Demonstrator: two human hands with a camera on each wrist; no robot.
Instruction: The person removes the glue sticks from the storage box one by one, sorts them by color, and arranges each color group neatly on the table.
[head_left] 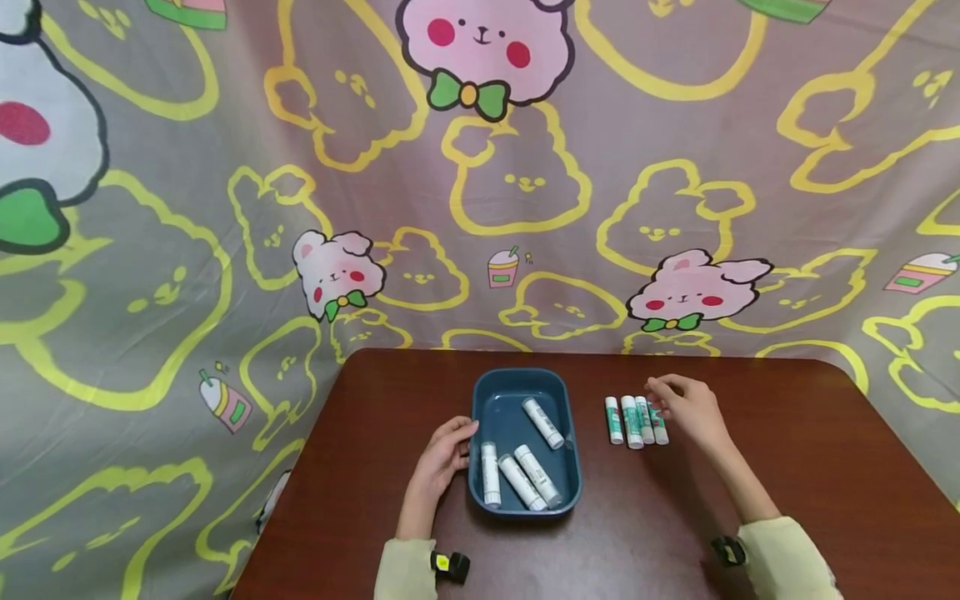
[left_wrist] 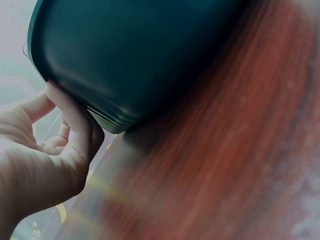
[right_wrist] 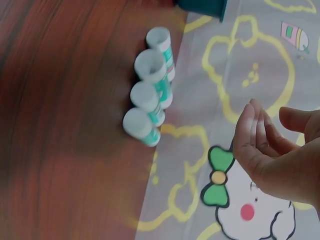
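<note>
In the head view, my left hand (head_left: 442,457) holds the left side of a dark blue rectangular tray (head_left: 573,492). Its fingers are bent against the rim and outer wall, also visible in the left wrist view. Several white tubes like glue sticks (head_left: 542,422) lie inside the tray, most toward its near end. To the right of it, several white-and-green glue sticks (head_left: 632,422) lie side by side on the table. My right hand (head_left: 693,410) hovers at the right end of this row. Nothing shows between its loosely bent fingers, and the thumb stands apart in the right wrist view.
Tray and tubes are on a dark reddish-brown table (head_left: 360,533) with rounded far corners. A patterned cloth curtain (head_left: 540,250) hangs behind the table's far edge and along its left side. Each wrist wears a black strap.
</note>
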